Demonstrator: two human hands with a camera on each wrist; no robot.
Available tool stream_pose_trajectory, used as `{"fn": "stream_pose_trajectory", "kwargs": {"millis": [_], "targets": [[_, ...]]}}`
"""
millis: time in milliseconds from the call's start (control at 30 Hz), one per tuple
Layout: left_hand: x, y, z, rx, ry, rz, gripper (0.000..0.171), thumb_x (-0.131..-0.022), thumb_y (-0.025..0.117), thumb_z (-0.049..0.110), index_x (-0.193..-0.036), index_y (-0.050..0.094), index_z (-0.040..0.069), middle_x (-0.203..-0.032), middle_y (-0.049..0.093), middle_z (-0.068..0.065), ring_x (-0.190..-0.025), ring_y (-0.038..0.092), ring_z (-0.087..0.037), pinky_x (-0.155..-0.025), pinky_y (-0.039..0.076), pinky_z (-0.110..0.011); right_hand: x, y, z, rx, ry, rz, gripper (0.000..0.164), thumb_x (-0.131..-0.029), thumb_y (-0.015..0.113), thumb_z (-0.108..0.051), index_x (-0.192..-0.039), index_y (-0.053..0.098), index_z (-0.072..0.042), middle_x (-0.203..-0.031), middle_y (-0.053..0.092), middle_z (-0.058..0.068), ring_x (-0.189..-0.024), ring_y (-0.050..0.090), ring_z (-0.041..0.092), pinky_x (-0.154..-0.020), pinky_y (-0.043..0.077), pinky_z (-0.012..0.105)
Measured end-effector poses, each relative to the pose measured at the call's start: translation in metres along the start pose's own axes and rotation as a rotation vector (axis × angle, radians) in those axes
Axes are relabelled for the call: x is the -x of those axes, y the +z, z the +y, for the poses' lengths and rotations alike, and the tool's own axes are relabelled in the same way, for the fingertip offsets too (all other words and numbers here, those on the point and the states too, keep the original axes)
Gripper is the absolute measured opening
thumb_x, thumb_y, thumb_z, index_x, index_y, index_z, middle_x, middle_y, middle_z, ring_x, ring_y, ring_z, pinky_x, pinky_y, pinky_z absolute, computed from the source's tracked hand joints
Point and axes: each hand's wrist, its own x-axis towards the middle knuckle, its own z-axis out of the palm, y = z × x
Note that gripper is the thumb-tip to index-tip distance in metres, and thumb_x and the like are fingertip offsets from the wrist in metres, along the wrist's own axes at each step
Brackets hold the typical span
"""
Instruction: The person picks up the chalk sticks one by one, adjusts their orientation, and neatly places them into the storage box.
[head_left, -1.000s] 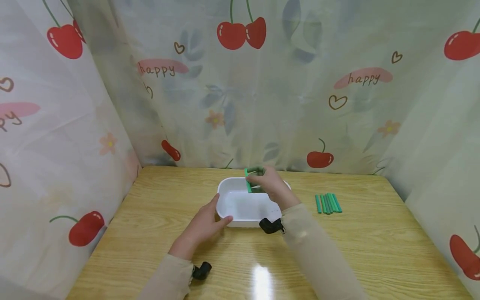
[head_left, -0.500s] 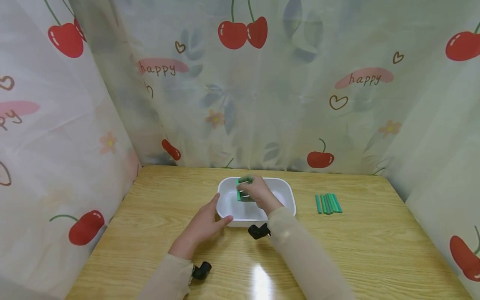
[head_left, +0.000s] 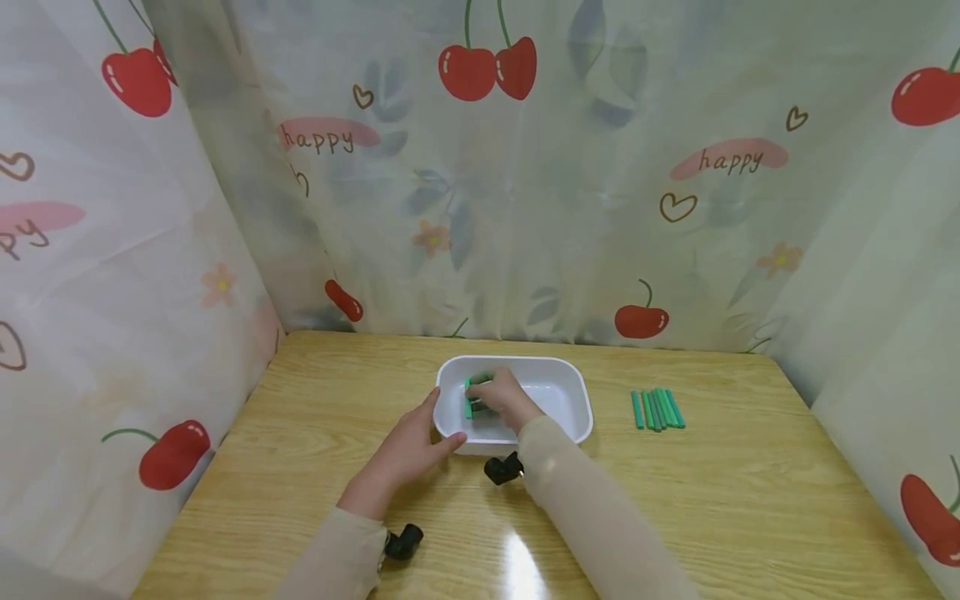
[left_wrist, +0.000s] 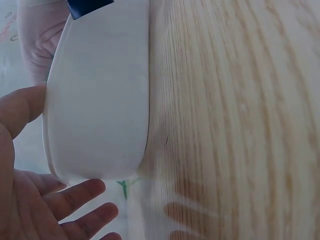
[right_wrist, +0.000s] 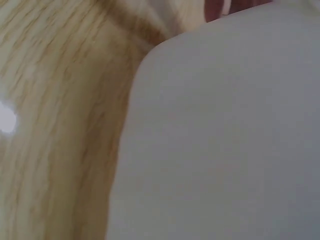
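1. While pinched between thumb and fingertips of the right hand (head_left: 507,397), looks light: one slim, straight, bright-green stick (head_left: 468,410), material unclear.
2. Held within the left part of a shallow, white, round-cornered rectangular tray (head_left: 558,406), probably plastic; running near to far. Contact with the tray floor: cannot tell.
3. Handling, by judgement: no visible bend, so likely stiff; probably smooth and apt to roll; perhaps snappable under hard pressure at one end. Best taken at mid-length, with a light fingertip pinch.
4. At the tray's near left corner, left hand (head_left: 408,446) loosely spread: thumb against the near rim, forefinger at the left end, other fingers relaxed. Apparently steadying, not clamping.
5. For the tray: likely light, prone to slide; best braced at corner or rim.
6. Count: one stick in hand; right of the tray, on the pale wood-grain table (head_left: 750,467), a close row of slim green and teal sticks (head_left: 658,409), six or seven, too tightly packed to settle. One tray. Two small black devices (head_left: 405,542) at the cuffs, one per arm.
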Motion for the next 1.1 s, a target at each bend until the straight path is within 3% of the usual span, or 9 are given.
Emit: {"fn": "stream_pose_trajectory", "kwargs": {"millis": [200, 433, 600, 900, 1100], "targets": [[0.000, 0.000, 0.000, -0.007, 0.008, 0.004, 0.092, -0.093, 0.070, 0.043, -0.160, 0.019, 0.008, -0.160, 0.033, -0.013, -0.143, 0.037, -0.032, -0.114, 0.034, -0.052, -0.002, 0.005, 0.007, 0.040, 0.017, -0.013, 0.022, -0.085, 0.071, -0.006, -0.104, 0.066, 0.004, -0.094, 0.066, 0.011, -0.076, 0.062, 0.019, -0.066, 0.051, 0.028], [0.000, 0.001, 0.000, 0.001, -0.015, -0.010, 0.092, -0.093, 0.070, 0.044, -0.161, 0.018, 0.010, -0.161, 0.031, -0.010, -0.144, 0.037, -0.029, -0.114, 0.034, -0.051, -0.005, 0.007, 0.012, 0.128, 0.007, 0.009, 0.015, -0.084, 0.072, -0.007, -0.095, 0.068, 0.002, -0.089, 0.065, 0.010, -0.078, 0.060, 0.021, -0.071, 0.050, 0.031], [-0.001, 0.001, 0.000, -0.004, -0.019, -0.005, 0.092, -0.093, 0.070, 0.044, -0.161, 0.018, 0.009, -0.161, 0.032, -0.011, -0.144, 0.036, -0.031, -0.114, 0.034, -0.052, -0.007, 0.008, 0.011, 0.167, 0.014, 0.019, 0.018, -0.084, 0.072, -0.007, -0.100, 0.069, 0.002, -0.091, 0.065, 0.010, -0.081, 0.060, 0.022, -0.073, 0.051, 0.032], [-0.001, 0.002, -0.001, -0.017, -0.046, -0.019, 0.094, -0.093, 0.068, 0.049, -0.162, 0.015, 0.012, -0.163, 0.028, -0.010, -0.147, 0.030, -0.030, -0.116, 0.030, -0.051, 0.001, 0.005, 0.005, 0.096, 0.020, -0.019, 0.021, -0.088, 0.071, -0.009, -0.105, 0.067, 0.002, -0.087, 0.067, 0.011, -0.073, 0.063, 0.019, -0.067, 0.053, 0.029], [-0.001, 0.002, -0.002, 0.004, -0.018, -0.011, 0.093, -0.093, 0.069, 0.045, -0.161, 0.017, 0.012, -0.162, 0.030, -0.010, -0.145, 0.033, -0.030, -0.115, 0.032, -0.052, 0.012, 0.001, -0.004, 0.022, 0.010, -0.088, 0.025, -0.090, 0.070, -0.009, -0.111, 0.066, 0.004, -0.094, 0.068, 0.013, -0.076, 0.068, 0.021, -0.070, 0.058, 0.032]]}}
